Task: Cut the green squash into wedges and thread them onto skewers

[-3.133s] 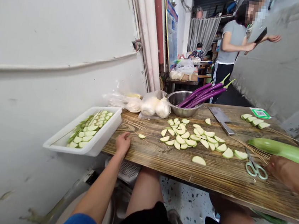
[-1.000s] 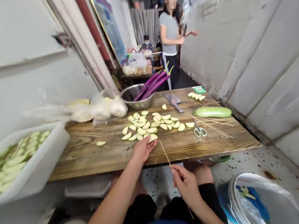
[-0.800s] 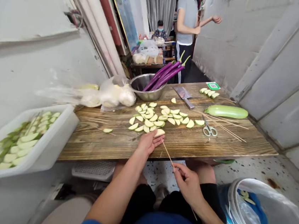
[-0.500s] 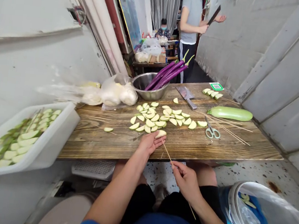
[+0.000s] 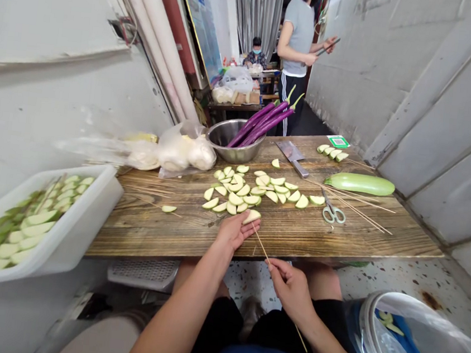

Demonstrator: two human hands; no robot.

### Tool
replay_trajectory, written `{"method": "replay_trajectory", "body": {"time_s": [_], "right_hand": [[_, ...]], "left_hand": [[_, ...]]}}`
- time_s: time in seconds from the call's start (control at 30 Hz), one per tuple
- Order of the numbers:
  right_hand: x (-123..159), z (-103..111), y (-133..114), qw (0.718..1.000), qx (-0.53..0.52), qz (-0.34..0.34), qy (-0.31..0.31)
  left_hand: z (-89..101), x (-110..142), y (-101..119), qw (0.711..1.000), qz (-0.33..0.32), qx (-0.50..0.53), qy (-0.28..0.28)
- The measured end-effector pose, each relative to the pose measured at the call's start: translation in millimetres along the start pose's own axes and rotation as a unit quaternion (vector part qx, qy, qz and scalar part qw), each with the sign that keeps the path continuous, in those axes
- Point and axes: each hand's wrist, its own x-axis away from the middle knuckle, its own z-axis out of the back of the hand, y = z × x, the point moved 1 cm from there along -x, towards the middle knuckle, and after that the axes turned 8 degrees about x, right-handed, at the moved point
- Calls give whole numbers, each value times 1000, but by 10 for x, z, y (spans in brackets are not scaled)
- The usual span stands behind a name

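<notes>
A white tub (image 5: 87,223) of skewered pale-green pieces sits at the far left, beside the wooden tabletop (image 5: 137,233). Next, the left hand (image 5: 234,229) lies palm up at the near edge, its fingers (image 5: 250,230) gripping a half-moon slice (image 5: 252,217), with loose slices (image 5: 238,191) just beyond. Then the right hand (image 5: 289,283) pinches a thin skewer (image 5: 260,242) in closed fingers (image 5: 272,266), its tip by that slice. Further right lie scissors (image 5: 333,212) and a whole green gourd (image 5: 360,183).

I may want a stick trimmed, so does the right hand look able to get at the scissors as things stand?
Probably yes: the scissors lie on the table, their handles uncovered, and nothing seems to block the way. The right hand holds a thin stick, though.
</notes>
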Motion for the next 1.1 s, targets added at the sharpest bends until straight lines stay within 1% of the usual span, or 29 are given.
{"method": "replay_trajectory", "body": {"time_s": [0.43, 0.7, 0.97, 1.1], "right_hand": [[-26, 16, -76, 1000, -11, 11, 13], [-28, -24, -38, 1000, -20, -22, -3], [-34, -16, -81, 999, -24, -30, -9], [-27, -23, -65, 999, -20, -32, -10]], "left_hand": [[24, -35, -5, 1000, 7, 18, 2], [-1, 22, 6, 1000, -2, 20, 7], [3, -7, -1, 999, 1, 30, 9], [-1, 1, 3, 999, 1, 32, 9]]}}
